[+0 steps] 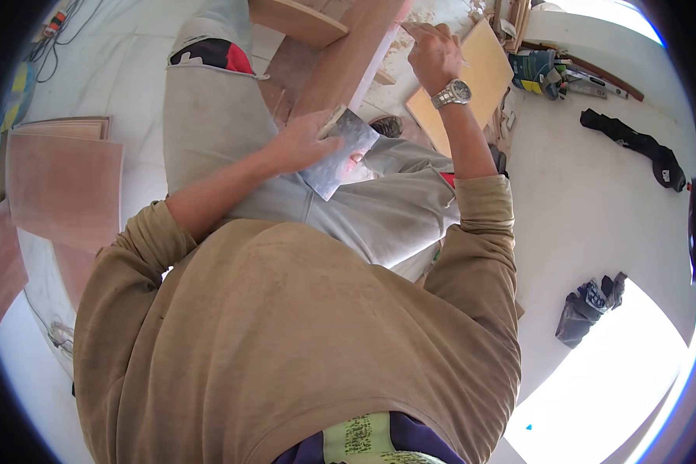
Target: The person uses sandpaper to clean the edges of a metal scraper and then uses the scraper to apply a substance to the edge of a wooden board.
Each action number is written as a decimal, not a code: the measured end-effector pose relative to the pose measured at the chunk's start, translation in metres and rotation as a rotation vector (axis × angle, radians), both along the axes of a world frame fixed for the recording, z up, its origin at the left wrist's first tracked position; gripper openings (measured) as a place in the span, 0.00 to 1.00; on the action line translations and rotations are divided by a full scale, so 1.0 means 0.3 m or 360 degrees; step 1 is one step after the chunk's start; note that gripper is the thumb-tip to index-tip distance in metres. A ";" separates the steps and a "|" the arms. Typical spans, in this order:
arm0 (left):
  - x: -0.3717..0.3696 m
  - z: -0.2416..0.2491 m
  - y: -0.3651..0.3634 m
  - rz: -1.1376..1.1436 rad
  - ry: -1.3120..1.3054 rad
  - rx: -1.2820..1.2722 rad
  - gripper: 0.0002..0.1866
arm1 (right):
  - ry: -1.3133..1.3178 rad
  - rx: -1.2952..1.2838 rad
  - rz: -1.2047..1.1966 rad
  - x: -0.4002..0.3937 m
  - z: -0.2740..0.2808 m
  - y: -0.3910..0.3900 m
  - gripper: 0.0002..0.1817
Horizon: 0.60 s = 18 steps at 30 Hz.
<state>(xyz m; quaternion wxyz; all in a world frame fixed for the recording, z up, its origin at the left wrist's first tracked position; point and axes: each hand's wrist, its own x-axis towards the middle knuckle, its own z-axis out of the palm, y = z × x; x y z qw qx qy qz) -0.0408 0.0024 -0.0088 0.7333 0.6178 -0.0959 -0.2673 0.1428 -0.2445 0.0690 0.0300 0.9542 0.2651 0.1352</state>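
My left hand (301,143) is closed around a wide metal filling knife (340,151), held flat above my lap. A dab of reddish paste (354,160) sits on its blade. My right hand (438,56), with a watch on the wrist, is farther forward at the edge of a long brown wooden board (336,66). Its fingers are curled together, and a thin dark tip seems to stick out towards the board's pale pinkish edge. What that hand grips is too small to name.
A yellowish panel (483,81) lies beside my right forearm. Brown sheets (66,182) are stacked at left. A tool bag (535,73) with tools is at upper right, near a dark cloth (634,147) and gloves (588,309). Cables (50,46) lie at upper left.
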 end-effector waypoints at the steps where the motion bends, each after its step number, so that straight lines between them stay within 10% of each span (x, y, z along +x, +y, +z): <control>1: 0.000 -0.008 -0.004 0.0005 -0.0019 0.0020 0.22 | -0.0013 -0.0013 0.0011 -0.003 0.002 0.002 0.25; 18: 0.005 0.039 -0.001 0.0032 0.0275 -0.0156 0.19 | 0.0076 0.0170 0.0108 -0.083 -0.030 -0.002 0.26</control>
